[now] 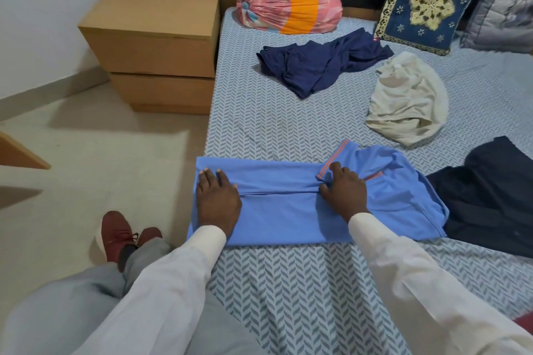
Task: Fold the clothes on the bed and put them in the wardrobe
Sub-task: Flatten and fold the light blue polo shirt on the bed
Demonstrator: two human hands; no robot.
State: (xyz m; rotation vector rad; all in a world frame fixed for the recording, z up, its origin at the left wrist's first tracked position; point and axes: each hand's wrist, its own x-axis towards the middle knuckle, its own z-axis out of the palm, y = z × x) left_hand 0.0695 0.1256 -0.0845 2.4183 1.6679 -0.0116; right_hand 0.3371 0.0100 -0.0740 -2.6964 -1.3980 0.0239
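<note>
The shirt [288, 210] is light blue with orange stripes, the sheet [288, 130] has a grey-blue chevron pattern on white, there are a navy garment [323, 66], a cream garment [409, 101] and a black garment [490, 202], and the bolster [288, 3] is pink with an orange band.

garments [274, 219] [323, 66] [406, 98] [490, 196] 4 (one a blue shirt [398, 196]) | cushions [288, 3] [429, 3] [501, 8] 3 | hands [217, 199] [343, 193] 2 | shoes [116, 235] [150, 235] 2 | bedside cabinet [155, 46] 1

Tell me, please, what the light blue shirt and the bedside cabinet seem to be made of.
The light blue shirt looks like a thin, matte knit fabric: it lies in soft folds; the fibre cannot be told. The bedside cabinet looks like matte laminated board in a tan wood tone: flat faces, sharp edges; maybe veneer.
</note>
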